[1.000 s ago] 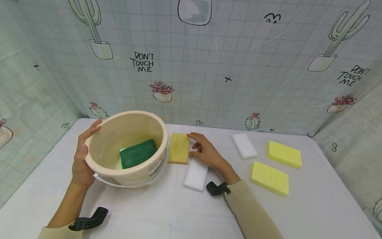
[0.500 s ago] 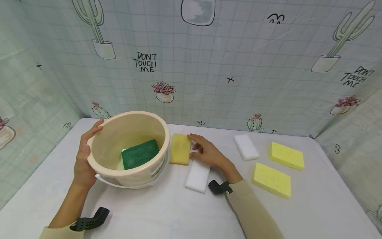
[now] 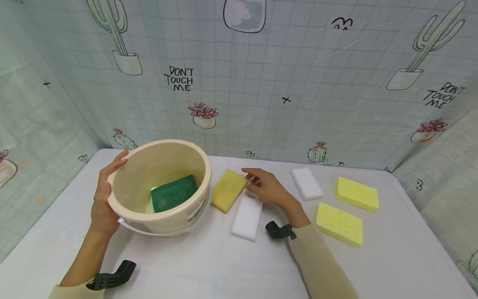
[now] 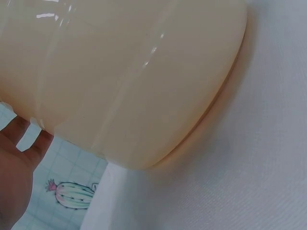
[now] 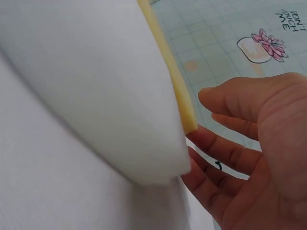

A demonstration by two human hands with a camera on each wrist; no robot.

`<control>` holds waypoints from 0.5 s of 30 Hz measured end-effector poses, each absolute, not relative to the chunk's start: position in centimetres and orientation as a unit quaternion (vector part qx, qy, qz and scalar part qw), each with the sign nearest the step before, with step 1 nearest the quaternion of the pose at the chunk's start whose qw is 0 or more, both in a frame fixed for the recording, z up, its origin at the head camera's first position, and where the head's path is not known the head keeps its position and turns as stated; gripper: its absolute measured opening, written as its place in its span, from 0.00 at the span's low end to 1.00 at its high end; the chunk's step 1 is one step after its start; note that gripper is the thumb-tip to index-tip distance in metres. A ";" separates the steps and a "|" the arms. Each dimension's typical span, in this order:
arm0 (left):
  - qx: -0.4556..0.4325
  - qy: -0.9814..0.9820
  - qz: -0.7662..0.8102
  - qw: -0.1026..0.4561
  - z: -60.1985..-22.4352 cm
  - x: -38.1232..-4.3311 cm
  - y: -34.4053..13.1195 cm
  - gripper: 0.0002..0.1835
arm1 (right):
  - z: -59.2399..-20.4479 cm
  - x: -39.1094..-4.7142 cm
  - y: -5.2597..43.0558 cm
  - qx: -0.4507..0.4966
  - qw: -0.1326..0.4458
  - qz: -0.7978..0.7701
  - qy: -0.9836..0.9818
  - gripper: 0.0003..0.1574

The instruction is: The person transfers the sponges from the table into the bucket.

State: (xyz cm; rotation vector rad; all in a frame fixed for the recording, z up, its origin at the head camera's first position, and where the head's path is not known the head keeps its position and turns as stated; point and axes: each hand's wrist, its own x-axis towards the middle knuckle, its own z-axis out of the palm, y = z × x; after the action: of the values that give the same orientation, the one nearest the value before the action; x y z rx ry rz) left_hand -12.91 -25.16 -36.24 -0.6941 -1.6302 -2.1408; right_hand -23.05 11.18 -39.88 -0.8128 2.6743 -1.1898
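Observation:
A cream bucket [image 3: 194,207] with a white handle stands tilted toward me at the left of the head view. A green scouring sponge [image 3: 175,193] lies inside it. My left hand [image 3: 104,195] holds the bucket by its left side, fingers reaching along the rim. Right of the bucket lies a flat dark-yellow sponge [image 3: 228,190], turned at a slant. My right hand [image 3: 267,187] is at that sponge's right corner, fingers loosely bent and the thumb apart from it in the right wrist view. A white sponge [image 3: 247,218] lies just below that hand.
Another white sponge [image 3: 307,183] lies right of my right hand. Further right are two light-yellow sponges [image 3: 357,194], one nearer me. All lie on a white-covered table [image 3: 209,265]. A patterned cloth [image 3: 242,83] hangs behind the table.
The dark-yellow sponge has turned clockwise beside the bucket. My right hand has shifted slightly right. My left hand and the bucket have stayed in place.

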 end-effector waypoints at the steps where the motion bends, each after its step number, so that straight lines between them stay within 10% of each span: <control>1: -0.246 -0.577 -0.758 0.180 -36.3 -12.9 -25.2 0.27 | -39.9 -23.0 11.3 -0.265 0.052 -0.391 0.880 0.28; 15: -0.240 -0.590 -0.749 0.183 -36.2 -12.7 -25.2 0.26 | -40.2 -23.1 11.1 -0.338 0.057 -0.423 0.839 0.37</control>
State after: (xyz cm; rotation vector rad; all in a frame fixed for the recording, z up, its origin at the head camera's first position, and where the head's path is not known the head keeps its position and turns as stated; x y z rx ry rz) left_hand -12.75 -25.16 -36.17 -0.6762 -1.6641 -2.1128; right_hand -23.09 11.14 -40.24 -1.0259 2.5435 -1.2837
